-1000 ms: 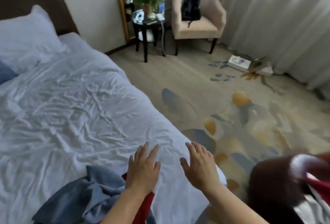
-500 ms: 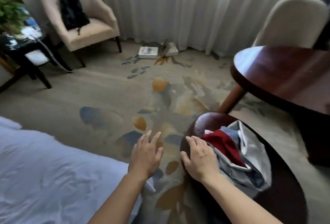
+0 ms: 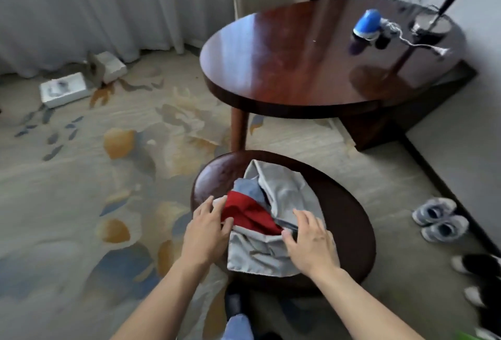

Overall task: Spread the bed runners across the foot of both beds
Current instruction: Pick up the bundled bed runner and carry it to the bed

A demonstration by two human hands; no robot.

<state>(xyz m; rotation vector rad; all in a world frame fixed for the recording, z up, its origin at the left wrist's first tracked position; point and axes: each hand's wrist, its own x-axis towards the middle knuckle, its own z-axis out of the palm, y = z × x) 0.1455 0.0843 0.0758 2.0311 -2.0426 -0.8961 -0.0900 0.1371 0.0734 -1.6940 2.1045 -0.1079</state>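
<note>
- Both hands are down on the bundled bed runner, a crumpled heap of grey, red and blue cloth.
- The left hand lies at the bundle's left edge, fingers spread and bent over the red fold; the thumb seems to press into the cloth, though a full grip cannot be told.
- The right hand rests on the grey part at the bundle's right side, fingers fairly straight, thumb at a dark seam; nothing is clearly pinched.
- The bundle sits on a small round dark worktop, towards its left half, with bare wood showing to the right of and behind the cloth.
- Behind the small worktop stands a larger round glossy table; one of its legs comes down just behind the small worktop's far rim.
- On that table, far from the bundle, a blue and white object lies beside a thin cord and a lamp base.
- Right of the small worktop, a pair of grey shoes sits on the floor near the wall.
- Left of it spreads patterned carpet, with white boxes well apart at the foot of pale curtains.
</note>
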